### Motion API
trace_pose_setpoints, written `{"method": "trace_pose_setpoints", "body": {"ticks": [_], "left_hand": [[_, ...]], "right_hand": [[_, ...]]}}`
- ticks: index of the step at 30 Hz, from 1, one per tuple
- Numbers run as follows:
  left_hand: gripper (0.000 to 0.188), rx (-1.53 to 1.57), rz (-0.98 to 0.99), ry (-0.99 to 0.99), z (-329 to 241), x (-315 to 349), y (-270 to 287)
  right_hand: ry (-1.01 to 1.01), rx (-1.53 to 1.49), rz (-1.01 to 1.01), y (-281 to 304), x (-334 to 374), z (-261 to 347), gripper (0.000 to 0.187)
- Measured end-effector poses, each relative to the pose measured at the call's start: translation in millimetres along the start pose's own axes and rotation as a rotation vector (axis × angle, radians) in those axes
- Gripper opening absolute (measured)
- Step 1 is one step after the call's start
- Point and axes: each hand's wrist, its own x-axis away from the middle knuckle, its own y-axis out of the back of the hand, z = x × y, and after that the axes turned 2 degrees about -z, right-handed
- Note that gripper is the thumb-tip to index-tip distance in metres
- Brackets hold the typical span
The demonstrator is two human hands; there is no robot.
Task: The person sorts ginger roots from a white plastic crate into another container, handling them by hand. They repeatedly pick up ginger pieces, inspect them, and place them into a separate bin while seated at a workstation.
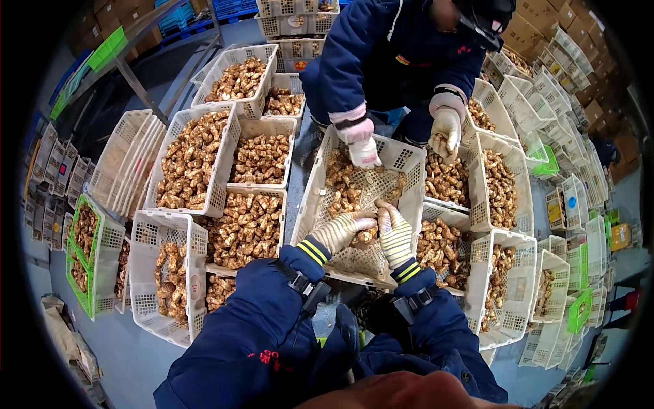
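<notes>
My left hand [343, 231], in a striped knit glove, is closed round a brown mushroom [368, 236] above a white perforated crate [310, 217]. My right hand [395, 235], gloved the same way, meets it from the other side with its fingers bent in against the mushroom. Part of the mushroom is hidden by the gloves. Beneath and beyond my hands, a small heap of mushrooms [345, 198] lies in the crate, mostly along its left side. Across from me, a person's gloved hand [364, 151] reaches into the same crate; their other hand [445, 129] holds a mushroom.
Crates full of mushrooms flank me: a large one [193, 160] and a lower one [243, 228] at left, others [501, 187] at right. Nested white crates [122, 163] stand at far left. Several stacked crates [572, 143] line the right. A metal rail [139, 85] runs behind.
</notes>
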Motion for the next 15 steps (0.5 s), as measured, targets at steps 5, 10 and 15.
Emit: {"method": "trace_pose_setpoints", "body": {"ticks": [5, 10, 15], "left_hand": [[0.038, -0.031, -0.022, 0.026, 2.0, -2.8, 2.8], [0.038, -0.011, -0.027, 0.036, 6.4, -6.3, 5.9], [0.039, -0.019, -0.022, 0.045, 4.2, -5.9, 4.1]], "right_hand": [[0.001, 0.025, 0.004, 1.2, 0.8, 1.5, 0.030], [-0.033, 0.046, 0.017, 3.0, 2.3, 11.9, 0.030], [-0.043, 0.040, 0.016, 2.7, 2.3, 3.1, 0.029]]}}
